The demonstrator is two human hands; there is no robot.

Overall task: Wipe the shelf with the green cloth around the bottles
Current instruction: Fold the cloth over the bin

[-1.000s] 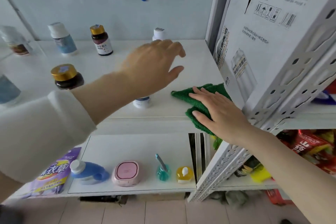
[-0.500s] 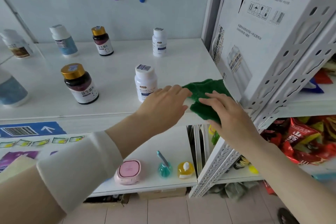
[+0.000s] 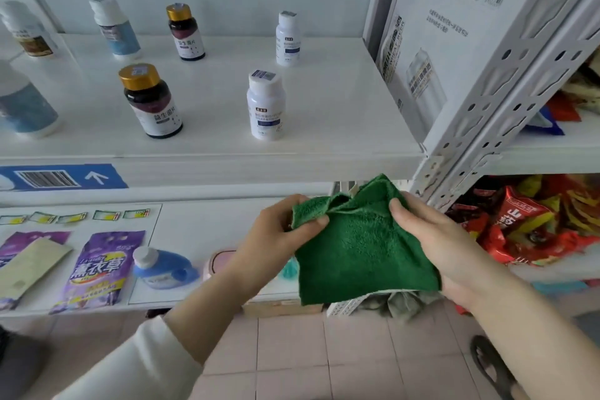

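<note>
We hold the green cloth [image 3: 363, 250] in the lower centre of the frame, in front of and below the white shelf [image 3: 341, 114], apart from it. Our left hand [image 3: 276, 230] pinches the cloth's upper left corner between thumb and curled fingers. Our right hand [image 3: 435, 243] grips its right edge, thumb on top, the other fingers hidden behind. The cloth hangs partly unfolded between both hands. On the shelf, in the upper half of the frame, bottles stand upright and apart: a white bottle [image 3: 266, 107] near the middle, a dark bottle [image 3: 151, 104] with a gold cap to its left, more along the back wall. A white cardboard box [image 3: 454, 42] fills the upper right.
</note>
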